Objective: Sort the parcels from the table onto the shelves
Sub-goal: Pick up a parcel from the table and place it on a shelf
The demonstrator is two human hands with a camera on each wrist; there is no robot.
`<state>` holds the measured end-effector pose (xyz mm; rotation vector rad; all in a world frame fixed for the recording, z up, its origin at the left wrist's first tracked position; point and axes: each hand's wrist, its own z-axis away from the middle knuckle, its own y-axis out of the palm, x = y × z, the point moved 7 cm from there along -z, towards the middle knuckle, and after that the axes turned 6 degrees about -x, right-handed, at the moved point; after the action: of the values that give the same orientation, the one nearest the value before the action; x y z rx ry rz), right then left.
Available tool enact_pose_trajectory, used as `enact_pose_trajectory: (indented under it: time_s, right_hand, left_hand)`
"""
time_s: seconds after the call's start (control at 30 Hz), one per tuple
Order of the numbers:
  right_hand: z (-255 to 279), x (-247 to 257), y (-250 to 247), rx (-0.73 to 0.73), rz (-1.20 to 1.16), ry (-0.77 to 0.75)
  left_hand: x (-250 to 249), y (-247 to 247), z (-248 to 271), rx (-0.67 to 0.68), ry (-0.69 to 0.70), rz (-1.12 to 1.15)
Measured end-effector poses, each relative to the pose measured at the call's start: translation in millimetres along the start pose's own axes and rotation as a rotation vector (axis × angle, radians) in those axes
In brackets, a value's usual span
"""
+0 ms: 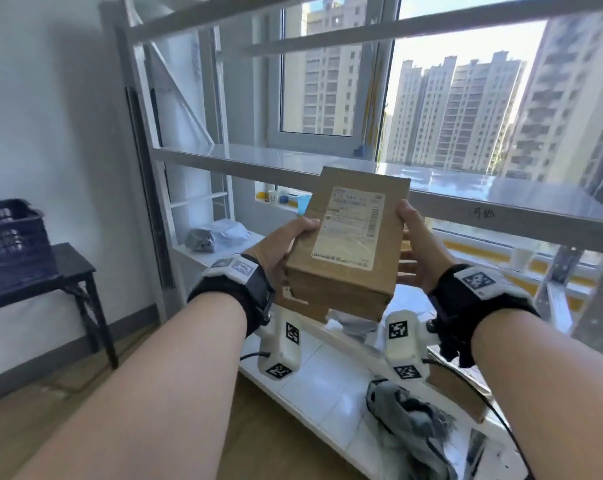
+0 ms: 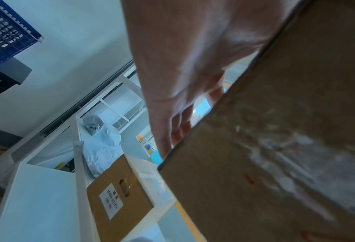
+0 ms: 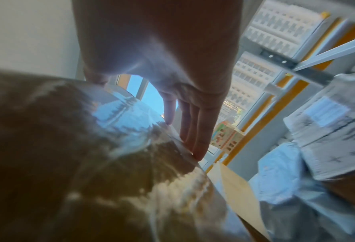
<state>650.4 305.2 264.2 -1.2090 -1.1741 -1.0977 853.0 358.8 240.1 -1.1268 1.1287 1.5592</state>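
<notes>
A brown cardboard parcel (image 1: 348, 244) with a white shipping label on top is held in the air in front of the white metal shelves (image 1: 258, 159). My left hand (image 1: 286, 245) grips its left side, thumb on the top face and fingers underneath. My right hand (image 1: 416, 244) holds the right side, with its thumb on the top edge and its fingers along the side. The left wrist view shows the parcel's side (image 2: 276, 147) against my left hand (image 2: 182, 81). In the right wrist view my right hand (image 3: 182, 85) lies on the taped parcel (image 3: 68, 163), fingers stretched along it.
A dark blue crate (image 1: 9, 244) stands on a black table (image 1: 71, 268) at the left. Grey and white bag parcels (image 1: 217, 233) lie on a shelf. Another brown box (image 2: 118, 196) and a grey bag (image 1: 407, 420) sit on the lower shelf board (image 1: 321, 372). A window is behind.
</notes>
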Motion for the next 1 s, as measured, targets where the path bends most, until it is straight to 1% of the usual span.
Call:
enact_pose_trajectory:
  time_s: [0.13,0.23,0.4,0.47,0.6,0.77,0.87,1.0]
  right_hand:
    - [-41,24,44,0.062,0.029,-0.062]
    - [-80,41,77,0.119,0.045,-0.097]
    - [-144,71,136,0.294,0.037,-0.068]
    - [-166,82,162,0.337,0.031,-0.079]
    - [-206,104,209,0.337,-0.013,-0.135]
    - [-256,129,271,0.289,-0.042,-0.112]
    - [-283,136,315,0.272,-0.029,-0.096]
    - [-324,141,382,0.241,-0.018,-0.097]
  left_hand:
    - [-30,-33,-42,0.001,0.11,0.029]
    - [-55,-58,-80,-0.021,0.163,0.052]
    - [-115,-95,-134,-0.075,0.218,0.088]
    - [-135,-114,-152,-0.096,0.242,0.083]
    - [-168,-155,-184,-0.16,0.266,0.032]
    - [-200,-211,-226,-0.202,0.277,-0.012]
    - [-213,-257,-256,-0.254,0.29,-0.017]
    - [-235,-318,-300,-0.235,0.315,-0.021]
